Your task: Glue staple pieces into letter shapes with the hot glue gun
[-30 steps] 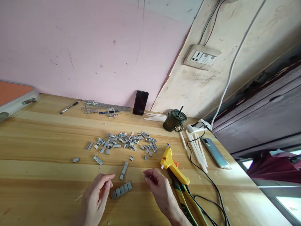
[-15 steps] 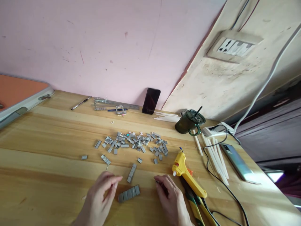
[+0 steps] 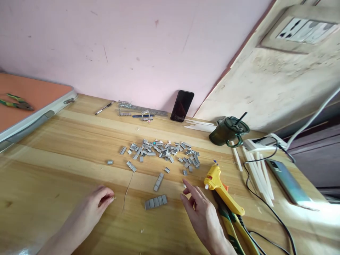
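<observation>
Our left hand (image 3: 99,202) rests loosely curled and our right hand (image 3: 200,209) open on the worktop (image 3: 66,156), both empty. Between them lies one joined row of metal pieces (image 3: 156,202); beyond, a loose pile (image 3: 162,152) remains unjoined.

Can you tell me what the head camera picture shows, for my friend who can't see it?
Two bare hands rest on a wooden table: the left hand curled, the right hand with a finger stretched toward a row of small grey metal pieces. A heap of metal pieces lies behind, and a yellow glue gun sits right of them.
</observation>
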`<action>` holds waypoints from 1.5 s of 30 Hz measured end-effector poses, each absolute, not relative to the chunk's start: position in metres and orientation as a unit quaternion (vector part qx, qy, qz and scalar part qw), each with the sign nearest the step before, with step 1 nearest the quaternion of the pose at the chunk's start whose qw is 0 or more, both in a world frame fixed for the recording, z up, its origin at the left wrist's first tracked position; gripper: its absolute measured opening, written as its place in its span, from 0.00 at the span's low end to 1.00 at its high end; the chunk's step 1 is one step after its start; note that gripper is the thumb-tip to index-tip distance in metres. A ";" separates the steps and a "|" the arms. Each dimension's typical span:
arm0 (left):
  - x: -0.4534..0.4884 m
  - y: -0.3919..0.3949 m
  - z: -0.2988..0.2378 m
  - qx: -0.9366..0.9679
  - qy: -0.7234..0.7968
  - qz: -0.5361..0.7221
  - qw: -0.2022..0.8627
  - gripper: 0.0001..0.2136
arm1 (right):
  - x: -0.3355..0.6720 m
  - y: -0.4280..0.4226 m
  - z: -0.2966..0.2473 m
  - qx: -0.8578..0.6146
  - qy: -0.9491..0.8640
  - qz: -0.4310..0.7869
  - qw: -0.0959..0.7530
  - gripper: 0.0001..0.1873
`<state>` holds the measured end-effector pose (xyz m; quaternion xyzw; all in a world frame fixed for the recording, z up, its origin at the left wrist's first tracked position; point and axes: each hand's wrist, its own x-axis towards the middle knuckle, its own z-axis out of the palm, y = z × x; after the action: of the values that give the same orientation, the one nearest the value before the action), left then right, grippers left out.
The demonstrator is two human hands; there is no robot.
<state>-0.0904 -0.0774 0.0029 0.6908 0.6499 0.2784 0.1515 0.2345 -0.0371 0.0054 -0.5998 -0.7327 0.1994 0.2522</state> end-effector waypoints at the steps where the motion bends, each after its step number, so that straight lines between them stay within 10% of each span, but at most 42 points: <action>1: -0.090 -0.080 -0.004 0.694 0.648 0.281 0.142 0.09 | 0.234 -0.038 0.007 -0.599 -0.733 0.200 0.253 0.18; 13: -0.062 -0.054 0.004 0.746 0.580 0.310 0.107 0.09 | 0.230 -0.047 0.019 -0.559 -0.743 0.209 0.303 0.13; 45: 0.003 0.004 -0.014 0.820 0.464 0.323 0.087 0.09 | 0.204 0.027 0.016 -0.694 -0.713 0.065 0.077 0.12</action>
<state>0.0029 0.0041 -0.0145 0.8204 0.4637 0.3231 0.0872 0.2045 0.0274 0.0157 -0.6944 -0.7125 0.0646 0.0775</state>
